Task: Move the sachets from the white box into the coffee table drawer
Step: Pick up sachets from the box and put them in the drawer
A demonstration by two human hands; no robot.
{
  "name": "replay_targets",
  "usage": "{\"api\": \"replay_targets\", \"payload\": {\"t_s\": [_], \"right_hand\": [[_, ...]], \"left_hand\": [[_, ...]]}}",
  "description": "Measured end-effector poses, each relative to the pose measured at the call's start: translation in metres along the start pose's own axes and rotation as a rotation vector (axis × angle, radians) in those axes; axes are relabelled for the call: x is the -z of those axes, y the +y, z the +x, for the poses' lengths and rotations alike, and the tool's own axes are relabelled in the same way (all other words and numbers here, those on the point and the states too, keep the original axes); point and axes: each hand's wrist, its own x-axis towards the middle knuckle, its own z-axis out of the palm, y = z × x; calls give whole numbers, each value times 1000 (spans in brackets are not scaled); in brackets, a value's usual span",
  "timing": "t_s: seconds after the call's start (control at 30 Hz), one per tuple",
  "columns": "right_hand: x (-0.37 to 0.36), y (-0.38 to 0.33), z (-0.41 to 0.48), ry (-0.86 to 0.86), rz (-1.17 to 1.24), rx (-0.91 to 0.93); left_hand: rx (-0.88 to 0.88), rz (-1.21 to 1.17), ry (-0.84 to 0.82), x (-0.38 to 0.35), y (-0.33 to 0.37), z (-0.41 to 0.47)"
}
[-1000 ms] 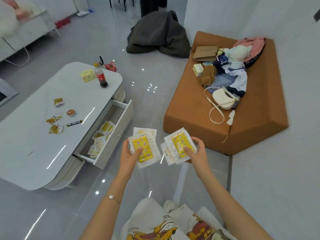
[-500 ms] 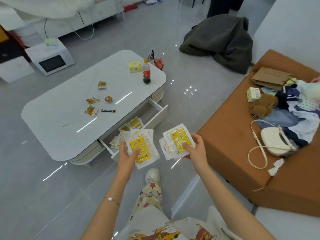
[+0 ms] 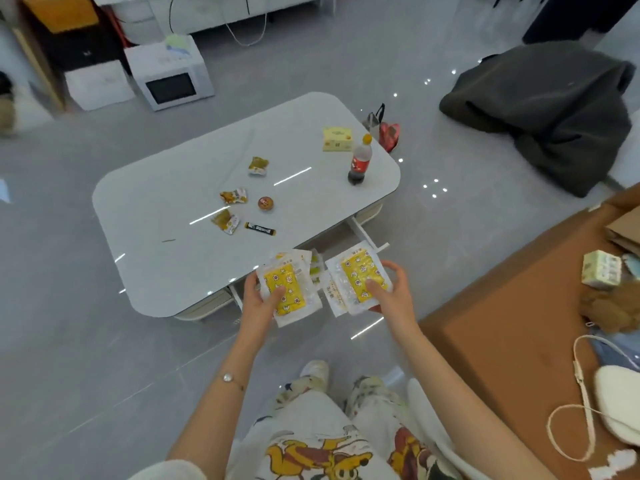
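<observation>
My left hand [image 3: 260, 304] grips a small stack of white sachets with yellow patterned centres [image 3: 289, 285]. My right hand [image 3: 391, 292] grips a second stack of the same sachets [image 3: 356, 278]. Both stacks hover just above the open drawer [image 3: 365, 237] of the white coffee table [image 3: 166, 216], hiding most of its inside. A few sachets in the drawer [image 3: 316, 271] peek out between the two stacks. The white box is not in view.
On the table top lie several snack packets [image 3: 233, 196], a cola bottle [image 3: 360, 164] and a yellow box [image 3: 337, 139]. An orange sofa [image 3: 512, 320] with a white handbag [image 3: 620, 400] stands at the right. A dark coat [image 3: 547, 109] and a microwave [image 3: 169, 77] are on the floor.
The view has swung left and closer to the table. Both hands with their sachets have come over the open drawer, which now lies behind them.
</observation>
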Motion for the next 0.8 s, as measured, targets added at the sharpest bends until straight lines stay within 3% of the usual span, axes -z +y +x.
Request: {"api": "replay_targets", "payload": {"t_s": [0.47,0.63,0.8], "right_hand": [[-52,34,181,-278,-330,-107],[-76,104,259,-356,-432,-161],[-112,227,342,-352,-463,-221]], "left_hand": [[353,-139,383,6,-93,95],[477,-182,439,-12,-156,153],[465,-109,347,-13,-255,252]]}}
